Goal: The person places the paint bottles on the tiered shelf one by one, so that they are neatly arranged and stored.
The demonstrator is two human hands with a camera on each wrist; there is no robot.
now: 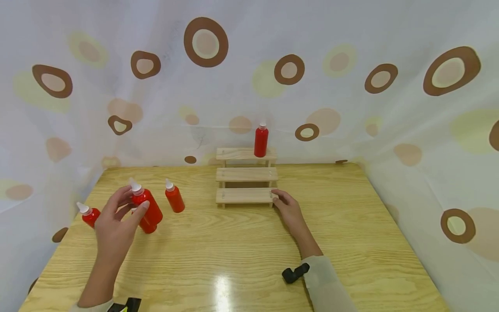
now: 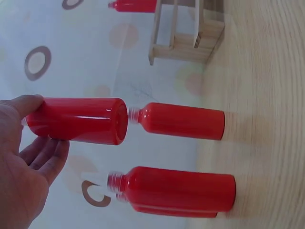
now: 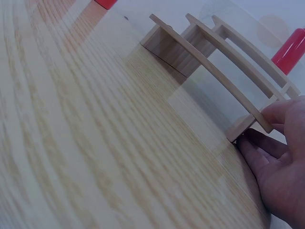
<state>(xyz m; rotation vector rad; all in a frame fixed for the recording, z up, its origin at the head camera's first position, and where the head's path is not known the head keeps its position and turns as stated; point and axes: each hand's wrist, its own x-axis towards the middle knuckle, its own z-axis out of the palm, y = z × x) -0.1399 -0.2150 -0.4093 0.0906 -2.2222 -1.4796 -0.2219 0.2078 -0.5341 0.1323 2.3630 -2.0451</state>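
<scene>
My left hand (image 1: 116,226) grips a red squeeze bottle (image 1: 151,209) with a white pointed nozzle, thumb on one side and fingers on the other. In the left wrist view that held bottle (image 2: 76,119) is raised above the table, its base facing the standing bottles. My right hand (image 1: 290,213) holds the right end of the lowest step of a three-tier wooden stand (image 1: 246,174). The right wrist view has the thumb at the step's edge and the fingers (image 3: 267,152) beneath it. On the top step, towards its right end, stands another red bottle (image 1: 261,142).
One red bottle (image 1: 175,199) stands to the right of the held one. Another bottle (image 1: 148,226) is partly hidden behind it, and a further bottle (image 1: 90,216) stands left, partly covered by my left hand. A patterned curtain (image 1: 234,86) surrounds the wooden table (image 1: 218,247).
</scene>
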